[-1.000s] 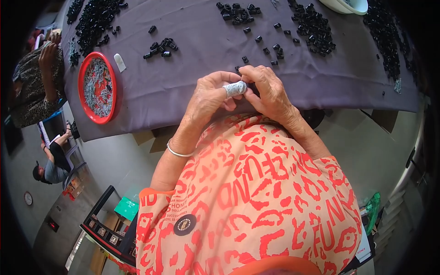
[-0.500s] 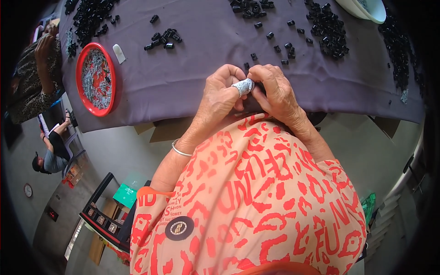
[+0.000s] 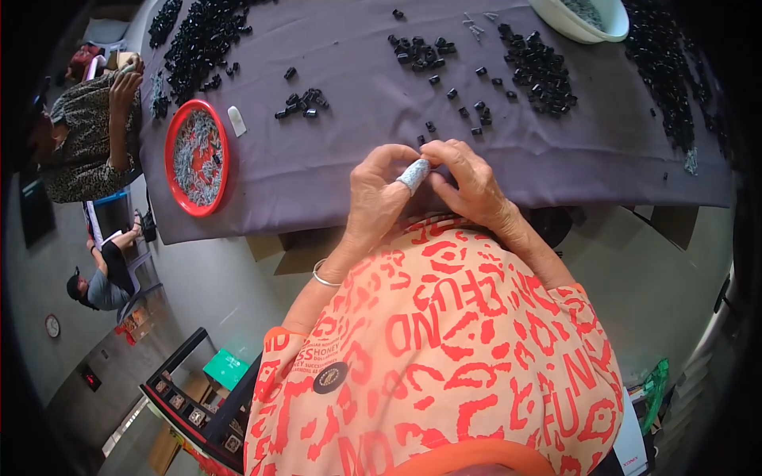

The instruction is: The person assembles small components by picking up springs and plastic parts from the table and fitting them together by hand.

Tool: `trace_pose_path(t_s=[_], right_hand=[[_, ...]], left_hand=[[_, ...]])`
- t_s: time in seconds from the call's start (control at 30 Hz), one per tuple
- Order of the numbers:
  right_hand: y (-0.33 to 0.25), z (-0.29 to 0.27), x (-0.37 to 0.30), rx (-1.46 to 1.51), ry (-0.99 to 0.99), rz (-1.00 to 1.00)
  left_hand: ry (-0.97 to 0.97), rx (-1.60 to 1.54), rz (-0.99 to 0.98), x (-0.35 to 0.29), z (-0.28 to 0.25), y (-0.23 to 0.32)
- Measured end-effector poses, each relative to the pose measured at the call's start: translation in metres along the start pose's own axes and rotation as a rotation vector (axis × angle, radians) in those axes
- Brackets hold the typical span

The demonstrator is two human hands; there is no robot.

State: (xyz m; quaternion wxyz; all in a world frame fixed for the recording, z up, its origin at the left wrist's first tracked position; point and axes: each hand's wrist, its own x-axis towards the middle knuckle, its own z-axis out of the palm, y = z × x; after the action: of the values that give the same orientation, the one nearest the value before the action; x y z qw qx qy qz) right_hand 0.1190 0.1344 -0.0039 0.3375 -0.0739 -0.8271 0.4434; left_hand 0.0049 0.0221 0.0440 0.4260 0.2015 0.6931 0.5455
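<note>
My left hand and my right hand meet at the near side of a dark cloth-covered table, fingertips pinched together. Whatever sits between them is too small and hidden to make out. A silvery-white wrapping covers my left thumb. Just beyond the fingertips lie small black cylindrical caps, several of them scattered singly. Farther off are a loose group of caps and a bigger heap of caps. Another small cluster of caps lies to the left.
A red oval tray of thin grey pieces stands at the left, beside a small white flat piece. At the far right is a white bowl. Large black heaps line the table's sides. A person in patterned clothing sits at the left.
The view has shifted, so the table and its contents appear lower at the left. My hands stay pinched together; my left thumb has tilted more upright against the right fingertips.
</note>
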Motion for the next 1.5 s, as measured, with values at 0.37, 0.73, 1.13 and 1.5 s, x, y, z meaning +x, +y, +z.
trace_pose_path(t_s=[0.37,0.73,1.13,1.5], right_hand=[[0.026,-0.053,0.036,-0.497,0.177,0.050],[0.041,-0.042,0.068,-0.779,-0.142,-0.056],[0.007,-0.037,0.024,0.477,0.185,0.513],[0.008,-0.052,0.011,0.143,0.233,0.464]], left_hand=[[0.297,0.745,0.657,0.059,-0.070,0.021],[0.452,0.998,0.874,0.069,-0.073,0.010],[0.230,0.528,0.601,0.051,-0.012,0.003],[0.280,0.741,0.776,0.117,0.003,0.015]])
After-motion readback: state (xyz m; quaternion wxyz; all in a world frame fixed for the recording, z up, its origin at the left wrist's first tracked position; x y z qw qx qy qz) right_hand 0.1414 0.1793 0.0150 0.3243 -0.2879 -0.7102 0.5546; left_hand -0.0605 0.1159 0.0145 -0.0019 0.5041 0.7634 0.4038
